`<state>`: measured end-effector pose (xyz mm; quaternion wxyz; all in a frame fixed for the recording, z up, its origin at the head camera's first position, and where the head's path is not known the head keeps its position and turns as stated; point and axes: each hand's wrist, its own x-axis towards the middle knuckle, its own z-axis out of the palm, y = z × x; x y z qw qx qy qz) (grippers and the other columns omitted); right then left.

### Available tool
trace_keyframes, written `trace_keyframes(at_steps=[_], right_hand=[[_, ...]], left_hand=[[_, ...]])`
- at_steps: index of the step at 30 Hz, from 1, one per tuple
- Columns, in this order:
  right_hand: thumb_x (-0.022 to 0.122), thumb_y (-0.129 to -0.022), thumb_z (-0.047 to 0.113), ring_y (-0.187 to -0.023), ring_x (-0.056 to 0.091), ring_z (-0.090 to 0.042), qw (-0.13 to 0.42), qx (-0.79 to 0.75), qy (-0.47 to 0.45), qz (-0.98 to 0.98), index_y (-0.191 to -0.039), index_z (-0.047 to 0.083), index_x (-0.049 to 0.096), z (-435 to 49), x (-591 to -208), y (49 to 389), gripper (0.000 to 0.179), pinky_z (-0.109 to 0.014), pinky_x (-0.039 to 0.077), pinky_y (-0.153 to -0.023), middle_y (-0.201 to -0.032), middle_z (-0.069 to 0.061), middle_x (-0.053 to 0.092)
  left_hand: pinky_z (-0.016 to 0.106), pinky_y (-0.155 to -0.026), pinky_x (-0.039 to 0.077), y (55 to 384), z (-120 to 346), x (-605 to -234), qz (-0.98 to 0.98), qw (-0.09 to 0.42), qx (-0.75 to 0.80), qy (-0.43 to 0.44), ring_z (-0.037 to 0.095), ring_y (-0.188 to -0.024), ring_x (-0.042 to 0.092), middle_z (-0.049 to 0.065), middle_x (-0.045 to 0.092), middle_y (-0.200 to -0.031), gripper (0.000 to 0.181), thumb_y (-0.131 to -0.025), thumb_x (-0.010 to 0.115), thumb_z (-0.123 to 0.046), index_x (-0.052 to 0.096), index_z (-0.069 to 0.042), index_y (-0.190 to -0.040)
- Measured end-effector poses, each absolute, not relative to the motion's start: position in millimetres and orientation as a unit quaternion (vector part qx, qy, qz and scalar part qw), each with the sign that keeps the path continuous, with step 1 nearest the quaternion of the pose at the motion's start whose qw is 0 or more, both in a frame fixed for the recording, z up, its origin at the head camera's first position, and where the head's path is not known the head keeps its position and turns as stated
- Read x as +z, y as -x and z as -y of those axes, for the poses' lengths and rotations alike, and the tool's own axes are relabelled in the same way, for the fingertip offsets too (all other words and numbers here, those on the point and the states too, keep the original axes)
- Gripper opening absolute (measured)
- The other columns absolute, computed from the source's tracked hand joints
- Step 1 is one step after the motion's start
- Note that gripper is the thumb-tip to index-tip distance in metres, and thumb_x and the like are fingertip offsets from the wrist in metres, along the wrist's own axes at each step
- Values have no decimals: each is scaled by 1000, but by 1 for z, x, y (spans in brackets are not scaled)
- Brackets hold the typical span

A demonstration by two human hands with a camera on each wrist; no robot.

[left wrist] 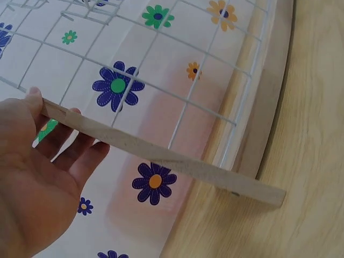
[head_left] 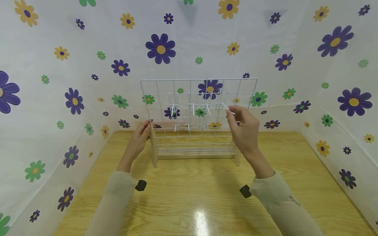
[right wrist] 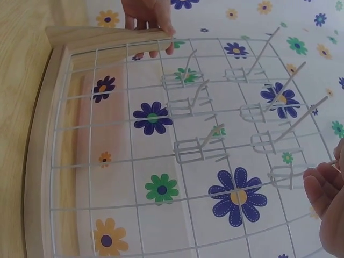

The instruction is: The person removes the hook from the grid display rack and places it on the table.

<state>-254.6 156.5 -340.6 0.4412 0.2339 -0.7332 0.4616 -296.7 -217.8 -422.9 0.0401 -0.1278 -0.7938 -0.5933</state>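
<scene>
A white wire grid rack (head_left: 189, 151) stands upright in a wooden stand on the table. The left hand (head_left: 137, 142) grips the stand's left wooden post (left wrist: 161, 156) near its top, thumb on one side and fingers on the other. At the rack's upper right, the right hand (head_left: 245, 129) pinches the outer end of a white wire hook (head_left: 223, 106) between thumb and fingertips. In the right wrist view that hook's bracket (right wrist: 282, 176) lies against the grid wires; whether it is fully seated I cannot tell. Several similar hooks (right wrist: 263, 142) hang on the grid in two rows.
The wood-grain table (head_left: 189, 190) spreads in front of the stand. A flower-printed white sheet (head_left: 189, 36) rises behind the rack and along both sides. A wooden bar (head_left: 196, 156) joins the stand's feet at the bottom.
</scene>
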Motion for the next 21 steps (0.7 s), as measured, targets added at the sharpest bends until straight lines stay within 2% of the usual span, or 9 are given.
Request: trace_keyframes(at_steps=[3, 8, 12, 15, 21], right_hand=[[68, -96, -6, -69, 65, -12, 442, 484, -229, 720, -105, -11, 69, -157, -339, 255, 10, -7, 44, -54, -90, -19, 75], [65, -97, -7, -72, 65, -3, 441, 498, -224, 712, -101, -11, 69, -160, -335, 257, 7, -8, 50, -60, -88, -21, 75], [64, -98, -8, -76, 68, -3, 433, 523, -218, 701, -103, -14, 68, -163, -333, 256, 9, -12, 56, -65, -92, -24, 75], [64, -98, -8, -76, 69, -4, 431, 535, -213, 695, -105, -15, 68, -164, -331, 255, 10, -13, 57, -65, -94, -24, 75], [64, -99, -7, -77, 70, -7, 432, 549, -210, 684, -106, -15, 68, -166, -325, 252, 12, -14, 58, -67, -95, -26, 74]], left_hand=[[53, -115, 42, 303, 222, -431, 794, 47, -590, 139, 39, -146, 40, 20, 37, -162, 53, -115, 38, -28, 32, -5, -161], [48, -113, 45, 305, 226, -434, 797, 47, -584, 149, 36, -144, 43, 18, 39, -162, 55, -114, 40, -34, 34, -6, -161], [48, -113, 45, 305, 227, -433, 798, 45, -581, 154, 36, -144, 44, 20, 39, -161, 57, -113, 41, -37, 35, -7, -161], [49, -112, 46, 306, 227, -433, 796, 46, -582, 156, 38, -143, 45, 22, 41, -159, 57, -113, 41, -37, 35, -7, -161], [51, -114, 44, 307, 229, -436, 795, 43, -586, 154, 37, -145, 41, 18, 39, -161, 57, -114, 41, -34, 32, -6, -162]])
